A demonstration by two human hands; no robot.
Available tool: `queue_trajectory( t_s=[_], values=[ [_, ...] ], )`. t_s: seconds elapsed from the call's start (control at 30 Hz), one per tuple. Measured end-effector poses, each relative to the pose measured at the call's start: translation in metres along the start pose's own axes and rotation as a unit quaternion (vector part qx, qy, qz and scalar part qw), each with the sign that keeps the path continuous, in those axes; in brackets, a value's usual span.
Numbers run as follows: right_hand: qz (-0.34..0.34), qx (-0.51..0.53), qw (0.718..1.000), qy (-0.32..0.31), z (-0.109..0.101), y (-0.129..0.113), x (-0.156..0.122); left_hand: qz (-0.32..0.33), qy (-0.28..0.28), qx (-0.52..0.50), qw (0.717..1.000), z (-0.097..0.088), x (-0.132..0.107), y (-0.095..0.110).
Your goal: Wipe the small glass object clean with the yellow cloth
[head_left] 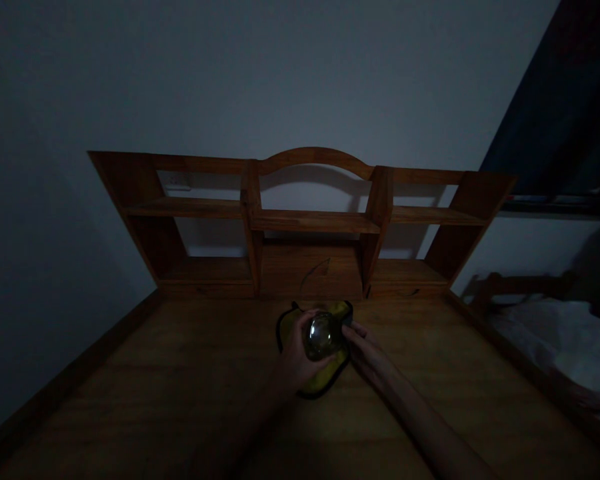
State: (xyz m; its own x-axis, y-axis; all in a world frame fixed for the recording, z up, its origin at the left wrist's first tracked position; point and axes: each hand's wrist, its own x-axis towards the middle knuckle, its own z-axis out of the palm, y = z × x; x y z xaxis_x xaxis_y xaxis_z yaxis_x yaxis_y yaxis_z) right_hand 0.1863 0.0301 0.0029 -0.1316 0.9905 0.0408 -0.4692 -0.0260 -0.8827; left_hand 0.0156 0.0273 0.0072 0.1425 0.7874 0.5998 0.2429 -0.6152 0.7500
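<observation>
A round clear glass object (323,335), like a small bowl or cup seen from its base, sits over a yellow cloth with a dark border (325,383) on the wooden desk (180,387). My left hand (295,357) is wrapped round the glass from the left. My right hand (365,350) touches the glass and the cloth edge from the right, fingers curled. The room is dim and small details are hard to make out.
A wooden shelf unit (310,223) with open compartments stands at the back of the desk against a pale wall. To the right is a bed with white bedding (565,347) and a dark window above it.
</observation>
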Motion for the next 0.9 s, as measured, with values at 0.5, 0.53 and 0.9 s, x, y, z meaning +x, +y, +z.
queue_trajectory(
  t_s=[0.5,0.53,0.9],
  values=[
    [0.042,0.071,0.997,0.005,-0.016,-0.002,0.002,0.011,0.122,0.094,0.988,-0.006,0.008,0.0],
    [0.038,0.077,0.996,0.007,-0.018,-0.003,0.003,0.008,0.132,0.091,0.987,-0.006,0.008,-0.002],
    [-0.042,-0.052,0.998,0.014,0.004,-0.001,-0.002,0.03,0.114,0.103,0.988,-0.004,0.005,-0.006]
  ],
)
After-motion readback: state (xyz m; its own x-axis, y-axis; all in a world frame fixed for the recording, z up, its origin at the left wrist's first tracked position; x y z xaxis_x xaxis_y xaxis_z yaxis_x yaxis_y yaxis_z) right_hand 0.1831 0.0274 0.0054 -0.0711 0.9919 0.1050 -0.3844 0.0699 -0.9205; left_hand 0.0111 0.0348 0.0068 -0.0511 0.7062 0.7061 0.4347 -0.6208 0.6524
